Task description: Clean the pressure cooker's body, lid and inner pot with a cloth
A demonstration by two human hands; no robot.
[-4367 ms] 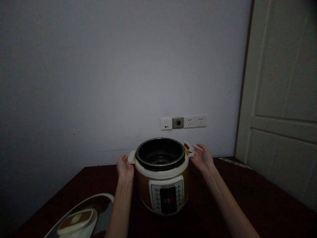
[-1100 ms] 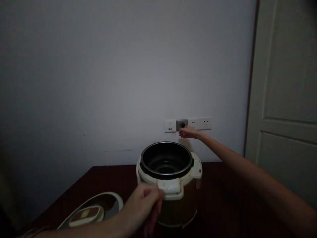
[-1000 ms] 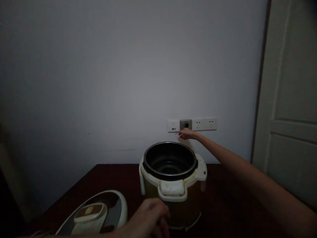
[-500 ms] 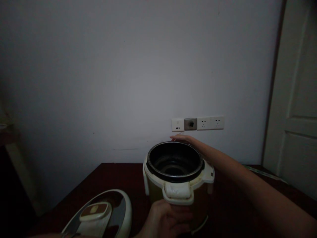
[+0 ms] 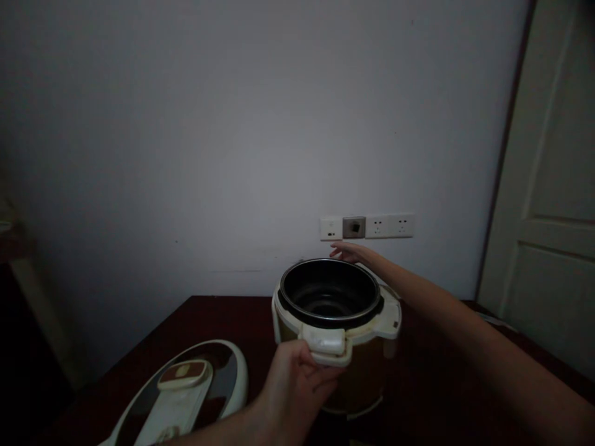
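An electric pressure cooker body (image 5: 365, 365) with a cream top ring stands without its lid in front of me. Its dark inner pot (image 5: 330, 291) sits inside, and I see nothing in it. My left hand (image 5: 302, 384) is closed around the near side handle (image 5: 325, 347), thumb at its left end and fingers curled beneath. Behind the far rim, my right hand (image 5: 348, 251) shows outstretched fingers, slightly apart. Whether it touches the cooker is hidden. The large cream and dark lid (image 5: 239, 384) lies to the left, partly covered by my left forearm.
A dark red table (image 5: 218, 316) bears the cooker and lid, its back edge close to the pale wall (image 5: 260, 155). Sockets and switches (image 5: 389, 226) are set in the wall just above the cooker. A panelled door (image 5: 543, 204) stands at the right.
My left hand has moved up from below the near handle and taken hold of it. The cooker has turned slightly, its near handle shifting left. My right fingers have risen off the far rim area.
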